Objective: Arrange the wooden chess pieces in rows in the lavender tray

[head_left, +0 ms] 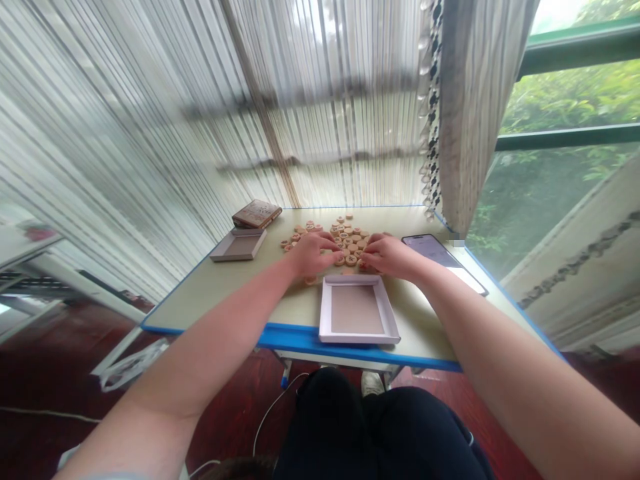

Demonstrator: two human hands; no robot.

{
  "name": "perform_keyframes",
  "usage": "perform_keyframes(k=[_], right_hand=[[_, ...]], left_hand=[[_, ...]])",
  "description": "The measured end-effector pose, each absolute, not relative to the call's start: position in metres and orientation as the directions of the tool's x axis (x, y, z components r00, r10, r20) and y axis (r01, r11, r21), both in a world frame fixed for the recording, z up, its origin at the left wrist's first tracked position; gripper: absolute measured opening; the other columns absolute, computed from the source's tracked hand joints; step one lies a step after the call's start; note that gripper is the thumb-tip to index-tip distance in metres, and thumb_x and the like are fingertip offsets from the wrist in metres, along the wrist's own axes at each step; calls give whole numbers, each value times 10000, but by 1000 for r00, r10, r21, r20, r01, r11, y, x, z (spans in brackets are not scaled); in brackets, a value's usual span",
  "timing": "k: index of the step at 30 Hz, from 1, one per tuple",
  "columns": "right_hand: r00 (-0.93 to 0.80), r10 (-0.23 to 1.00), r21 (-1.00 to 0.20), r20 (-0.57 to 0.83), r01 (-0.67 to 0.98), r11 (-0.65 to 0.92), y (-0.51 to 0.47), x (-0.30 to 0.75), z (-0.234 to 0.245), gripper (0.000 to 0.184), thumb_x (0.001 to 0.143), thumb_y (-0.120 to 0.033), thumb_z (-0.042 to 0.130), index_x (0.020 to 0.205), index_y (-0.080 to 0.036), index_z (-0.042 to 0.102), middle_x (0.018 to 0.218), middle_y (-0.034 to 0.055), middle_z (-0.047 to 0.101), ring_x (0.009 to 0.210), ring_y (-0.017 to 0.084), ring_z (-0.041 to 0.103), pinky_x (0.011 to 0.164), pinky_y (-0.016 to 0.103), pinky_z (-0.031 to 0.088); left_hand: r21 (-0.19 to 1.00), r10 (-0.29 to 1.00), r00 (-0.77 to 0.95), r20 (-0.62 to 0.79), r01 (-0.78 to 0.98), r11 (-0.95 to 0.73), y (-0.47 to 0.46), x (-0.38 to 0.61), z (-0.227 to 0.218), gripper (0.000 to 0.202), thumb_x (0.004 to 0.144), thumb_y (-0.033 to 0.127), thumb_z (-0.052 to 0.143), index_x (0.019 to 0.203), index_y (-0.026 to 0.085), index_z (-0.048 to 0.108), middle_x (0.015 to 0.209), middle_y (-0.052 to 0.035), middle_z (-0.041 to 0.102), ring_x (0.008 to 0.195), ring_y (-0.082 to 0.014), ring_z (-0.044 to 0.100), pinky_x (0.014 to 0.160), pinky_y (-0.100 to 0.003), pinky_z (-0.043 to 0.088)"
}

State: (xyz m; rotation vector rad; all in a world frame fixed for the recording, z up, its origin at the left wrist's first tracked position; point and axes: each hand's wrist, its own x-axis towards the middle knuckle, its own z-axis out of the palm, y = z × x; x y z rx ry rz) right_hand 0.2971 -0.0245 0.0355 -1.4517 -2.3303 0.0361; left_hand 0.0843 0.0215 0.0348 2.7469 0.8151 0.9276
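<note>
Several round wooden game pieces (345, 235) lie scattered at the middle of a small table (235, 293). My left hand (313, 252) rests on the left side of the heap with its fingers curled over some pieces. My right hand (387, 255) does the same on the right side, fingertips pressed among the pieces. Just in front of both hands sits a shallow white box tray (357, 313) with a brown bottom and nothing in it, near the table's blue front edge.
A second shallow tray (239, 245) lies at the back left, with a folded wooden board (257, 213) behind it. A phone (443, 259) lies at the right side. Striped curtains hang behind the table, a window is at the right.
</note>
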Motion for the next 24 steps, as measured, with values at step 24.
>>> perform_keyframes(k=[24], right_hand=[[-118,933,-236,340,950,206,-11,312,22,244,740,-422,554,802,-248,714,875,51,620,833,213,534,745,297,413]], left_hand=[[89,558,755,346,566,-820,28,87,34,274,833,328,466,943,214,689,985,-28,667,965,-186,560,901,-320,420]])
